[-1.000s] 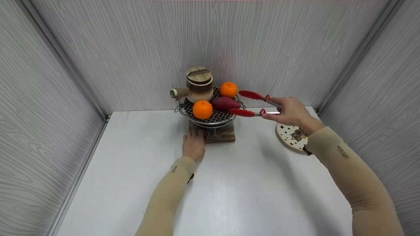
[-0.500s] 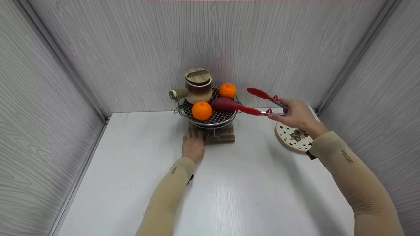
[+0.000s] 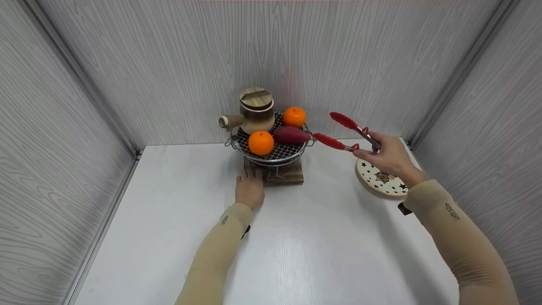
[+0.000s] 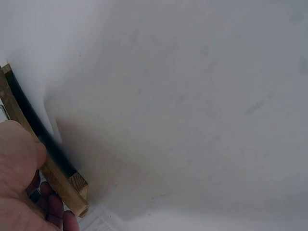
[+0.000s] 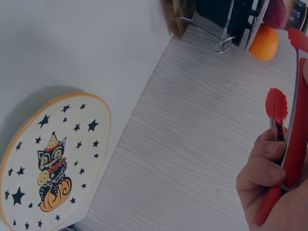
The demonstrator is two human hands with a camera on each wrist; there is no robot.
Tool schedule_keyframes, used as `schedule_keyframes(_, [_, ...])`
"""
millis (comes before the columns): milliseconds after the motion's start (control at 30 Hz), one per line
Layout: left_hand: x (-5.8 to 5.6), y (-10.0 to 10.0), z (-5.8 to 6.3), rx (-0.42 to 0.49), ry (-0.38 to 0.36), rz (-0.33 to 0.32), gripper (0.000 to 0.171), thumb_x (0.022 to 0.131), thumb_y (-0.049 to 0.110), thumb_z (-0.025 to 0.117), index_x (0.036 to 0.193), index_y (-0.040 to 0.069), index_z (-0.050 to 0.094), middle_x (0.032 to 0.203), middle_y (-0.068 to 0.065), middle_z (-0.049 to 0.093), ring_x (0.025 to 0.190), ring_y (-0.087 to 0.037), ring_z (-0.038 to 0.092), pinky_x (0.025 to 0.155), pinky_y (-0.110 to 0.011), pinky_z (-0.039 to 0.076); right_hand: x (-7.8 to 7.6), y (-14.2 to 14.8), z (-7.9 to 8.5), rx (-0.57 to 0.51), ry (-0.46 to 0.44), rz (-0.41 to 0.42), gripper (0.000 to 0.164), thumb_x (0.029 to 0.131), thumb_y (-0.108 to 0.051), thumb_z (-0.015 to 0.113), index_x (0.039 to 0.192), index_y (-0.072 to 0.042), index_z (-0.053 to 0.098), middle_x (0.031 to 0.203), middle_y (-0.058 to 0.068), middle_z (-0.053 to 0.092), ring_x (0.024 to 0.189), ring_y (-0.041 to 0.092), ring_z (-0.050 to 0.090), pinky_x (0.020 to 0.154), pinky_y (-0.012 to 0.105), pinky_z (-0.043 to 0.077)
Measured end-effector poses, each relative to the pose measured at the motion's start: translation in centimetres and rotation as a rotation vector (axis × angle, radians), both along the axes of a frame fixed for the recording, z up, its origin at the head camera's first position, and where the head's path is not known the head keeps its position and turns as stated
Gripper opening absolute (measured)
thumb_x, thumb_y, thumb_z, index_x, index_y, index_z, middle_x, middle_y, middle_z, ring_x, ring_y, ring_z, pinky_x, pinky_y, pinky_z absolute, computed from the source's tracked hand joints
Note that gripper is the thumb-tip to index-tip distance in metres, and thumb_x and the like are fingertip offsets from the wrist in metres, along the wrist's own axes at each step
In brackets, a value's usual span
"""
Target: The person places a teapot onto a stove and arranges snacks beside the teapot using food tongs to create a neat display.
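Observation:
In the head view, my right hand (image 3: 389, 154) grips red-tipped tongs (image 3: 345, 144), their arms spread and nothing between the tips. The lower tip is near the right end of a purple sweet potato (image 3: 291, 134), which lies on a round wire grill (image 3: 281, 151). Two oranges (image 3: 261, 142) and a lidded brown-and-cream teapot (image 3: 257, 116) with a side handle share the grill. My left hand (image 3: 250, 189) holds the left front corner of the wooden board (image 3: 292, 174) under it. The left wrist view has thumb and fingers about the board's edge (image 4: 53, 180).
A round plate (image 3: 383, 182) with stars and a cat drawing lies on the white table (image 3: 296, 245), right of the grill and partly behind the right wrist. Grey wood-grain panels (image 3: 169, 63) stand at the back and on both sides.
The tongs have moved right, away from the sweet potato, with my right hand. The sweet potato stays on the grill. My left hand keeps its place on the board.

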State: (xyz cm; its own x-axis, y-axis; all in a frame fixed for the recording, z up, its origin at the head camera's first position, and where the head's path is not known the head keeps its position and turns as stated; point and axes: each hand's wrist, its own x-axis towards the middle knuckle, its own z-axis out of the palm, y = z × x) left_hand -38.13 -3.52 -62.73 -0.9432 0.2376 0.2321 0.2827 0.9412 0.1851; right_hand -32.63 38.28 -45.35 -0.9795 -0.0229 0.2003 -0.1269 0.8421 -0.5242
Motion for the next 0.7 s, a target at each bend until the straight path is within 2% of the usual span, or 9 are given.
schedule_keyframes(133, [0.0,0.0,0.0,0.01,-0.004,-0.004,0.054,0.107,0.011,0.071,0.156,-0.001,0.053,0.158,-0.032,0.056,0.139,-0.05,0.058,0.111,-0.064,0.053,0.3,0.1,-0.6,-0.025,0.004,-0.011,0.074,0.098,-0.059,0.082,0.15,-0.009,0.066,0.091,0.007,0.061,0.08,0.021,0.051,0.063,0.032,0.04])
schedule_keyframes(300, [0.0,0.0,-0.1,0.01,-0.008,-0.007,0.053,0.108,0.012,0.068,0.156,-0.001,0.052,0.158,-0.033,0.055,0.139,-0.051,0.058,0.11,-0.065,0.053,0.8,0.1,-1.4,-0.065,-0.003,-0.046,0.089,0.098,-0.063,0.081,0.162,-0.007,0.057,0.094,0.007,0.06,0.079,0.019,0.05,0.063,0.031,0.04])
schedule_keyframes(567, [-0.1,0.1,0.0,-0.006,-0.03,0.006,0.055,0.11,0.014,0.066,0.159,-0.001,0.049,0.161,-0.032,0.054,0.141,-0.049,0.057,0.113,-0.064,0.052,1.4,0.1,-3.1,-0.133,-0.032,-0.168,0.089,0.096,-0.072,0.078,0.155,-0.007,0.059,0.09,0.005,0.059,0.07,0.017,0.054,0.055,0.03,0.044])
schedule_keyframes(700, [-0.1,0.1,0.0,-0.028,-0.025,0.008,0.054,0.109,0.013,0.066,0.158,-0.003,0.051,0.159,-0.032,0.056,0.14,-0.049,0.057,0.111,-0.062,0.053,1.5,0.1,-4.0,-0.12,-0.031,-0.206,0.087,0.097,-0.07,0.077,0.151,-0.004,0.06,0.092,0.006,0.059,0.073,0.019,0.053,0.057,0.031,0.043])
